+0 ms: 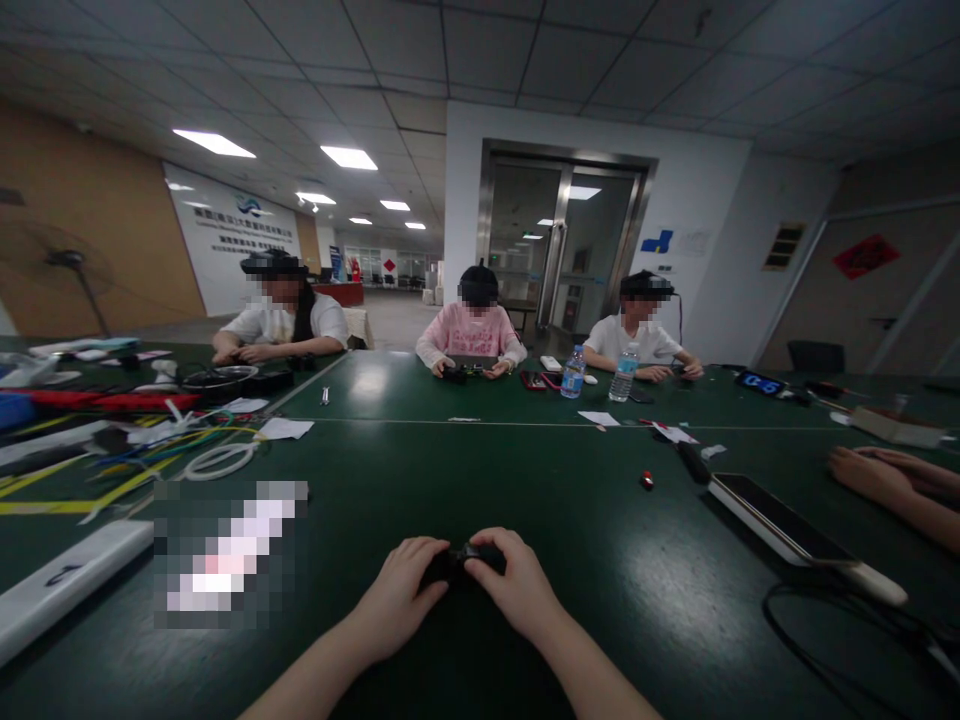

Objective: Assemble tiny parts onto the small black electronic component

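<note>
A small black object (454,562) is held low over the green table (465,480), between my two hands. My left hand (403,592) has its fingers and thumb closed on the left side of it. On the right side, my right hand (516,580) grips it with thumb and curled fingers. The object is dark and partly covered by the fingers, so its kind cannot be made out.
A white box marked 2 (71,580), a blurred bright item (232,555) and cables (217,462) lie left. A white-edged device (780,520), a small red item (647,481) and another person's hands (877,475) are right. Bottles (573,375) and several people are beyond.
</note>
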### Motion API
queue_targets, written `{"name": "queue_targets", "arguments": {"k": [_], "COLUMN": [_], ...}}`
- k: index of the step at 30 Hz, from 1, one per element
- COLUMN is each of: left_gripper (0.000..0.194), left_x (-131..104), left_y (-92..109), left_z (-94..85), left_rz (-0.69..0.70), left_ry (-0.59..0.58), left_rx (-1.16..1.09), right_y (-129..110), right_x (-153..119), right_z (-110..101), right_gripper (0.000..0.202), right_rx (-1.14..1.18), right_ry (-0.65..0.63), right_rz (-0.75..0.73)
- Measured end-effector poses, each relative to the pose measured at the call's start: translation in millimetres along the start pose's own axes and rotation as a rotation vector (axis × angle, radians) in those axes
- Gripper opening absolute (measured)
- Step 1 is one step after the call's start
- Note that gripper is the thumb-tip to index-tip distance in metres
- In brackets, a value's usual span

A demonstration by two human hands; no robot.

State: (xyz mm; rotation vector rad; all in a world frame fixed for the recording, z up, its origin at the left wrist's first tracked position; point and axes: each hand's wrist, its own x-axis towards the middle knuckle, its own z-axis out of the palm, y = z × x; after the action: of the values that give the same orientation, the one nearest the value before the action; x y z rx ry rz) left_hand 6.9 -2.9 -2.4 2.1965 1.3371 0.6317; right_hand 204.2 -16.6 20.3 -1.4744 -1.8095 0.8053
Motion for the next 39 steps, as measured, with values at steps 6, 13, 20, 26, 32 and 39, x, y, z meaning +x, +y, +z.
{"name": "queue_targets", "arguments": {"k": [6,13,20,26,32,39], "left_gripper": [0.039,0.041,0.041,0.041,0.041,0.042], "left_x": [0,0,0,0,-1,-2], "left_y": [3,5,-1,2,3,3], "left_z": [-2.0,-3.8,-0.1,-3.1,-4.1,-5.3], "left_rz": [-0.009,-0.010,0.005,-0.001,-0.003,-0.010], "left_ry": [-0.010,-0.026,-0.017,-0.028,-0.028,-0.043], "left_rx": [0.000,0.020,0.020,0.001,0.002,-0.004], "right_y": [3,7,8,13,21,29], "right_x": [-2,-1,-2,0,3,5], "right_z": [-9,-21,-30,-34,-37,-39], "right_gripper": [0.020,0.027,0.022,0.021,0.022,0.024], "right_rx": [0.040,0.101,0.126,0.123,0.140,0.138], "right_ry": [0.044,0.108,0.196,0.256,0.307,0.329], "right_rz": [-0.024,-0.025,-0.025,-0.024,-0.022,-0.031]}}
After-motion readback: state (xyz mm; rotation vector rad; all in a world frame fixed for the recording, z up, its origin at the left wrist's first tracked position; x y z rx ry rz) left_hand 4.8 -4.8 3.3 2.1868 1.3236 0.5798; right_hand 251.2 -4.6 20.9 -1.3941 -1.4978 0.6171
